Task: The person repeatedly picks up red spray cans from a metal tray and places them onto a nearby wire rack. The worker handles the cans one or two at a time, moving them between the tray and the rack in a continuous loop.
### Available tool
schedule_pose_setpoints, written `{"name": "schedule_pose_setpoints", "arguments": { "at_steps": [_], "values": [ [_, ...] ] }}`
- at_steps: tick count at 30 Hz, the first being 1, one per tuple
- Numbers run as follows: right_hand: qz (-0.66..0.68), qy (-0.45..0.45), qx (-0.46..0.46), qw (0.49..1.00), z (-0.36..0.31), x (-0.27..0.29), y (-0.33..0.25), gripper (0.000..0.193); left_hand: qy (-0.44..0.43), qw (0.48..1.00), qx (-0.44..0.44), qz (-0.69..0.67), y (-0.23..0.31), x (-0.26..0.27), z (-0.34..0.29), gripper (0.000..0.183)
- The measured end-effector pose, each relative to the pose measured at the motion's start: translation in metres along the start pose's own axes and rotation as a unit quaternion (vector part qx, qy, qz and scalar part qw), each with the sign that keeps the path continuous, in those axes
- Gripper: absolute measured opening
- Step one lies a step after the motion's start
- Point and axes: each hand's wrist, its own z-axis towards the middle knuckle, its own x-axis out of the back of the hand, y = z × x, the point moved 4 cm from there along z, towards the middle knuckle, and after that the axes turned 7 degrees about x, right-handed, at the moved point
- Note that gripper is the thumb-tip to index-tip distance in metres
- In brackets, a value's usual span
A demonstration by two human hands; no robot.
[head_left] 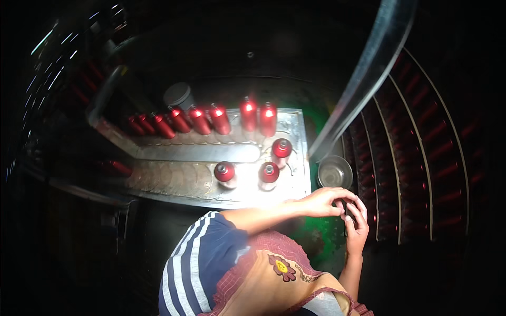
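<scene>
My left hand (326,202) reaches across from the left, its fingers curled and its thumb beneath. It meets my right hand (358,221), whose fingers bend inward from the right. The fingertips come together over a dark gap, and anything between them is too small or hidden to make out. Both hands are just off the right end of a metal conveyor table (211,152). Closest to them on it are red, shiny narrow-necked bottles: a front bottle (269,171), one behind it (282,149) and one to the left (225,173). All three stand upright.
A round metal bowl (335,173) sits beyond my hands, beside an upright metal post (363,79). More red bottles (215,118) line the conveyor's far lane. Racked rows of red bottles (411,163) fill the right side. A grey bucket (179,96) stands behind the conveyor.
</scene>
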Motion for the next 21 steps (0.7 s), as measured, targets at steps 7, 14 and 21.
{"name": "schedule_pose_setpoints", "arguments": {
  "at_steps": [7,14,21],
  "values": [
    [-0.184,0.281,0.075,0.939,-0.024,0.267,-0.089,0.034,-0.026,0.991,-0.106,0.072,0.106,-0.035,0.201,0.046],
    [-0.572,0.35,0.127,0.731,0.027,0.445,-0.188,0.041,-0.044,0.896,-0.405,0.175,0.236,-0.134,0.431,0.04],
    [-0.677,0.303,-0.215,0.635,0.145,0.629,-0.18,0.053,-0.152,0.855,-0.348,0.354,0.286,-0.303,0.567,0.062]
  ]
}}
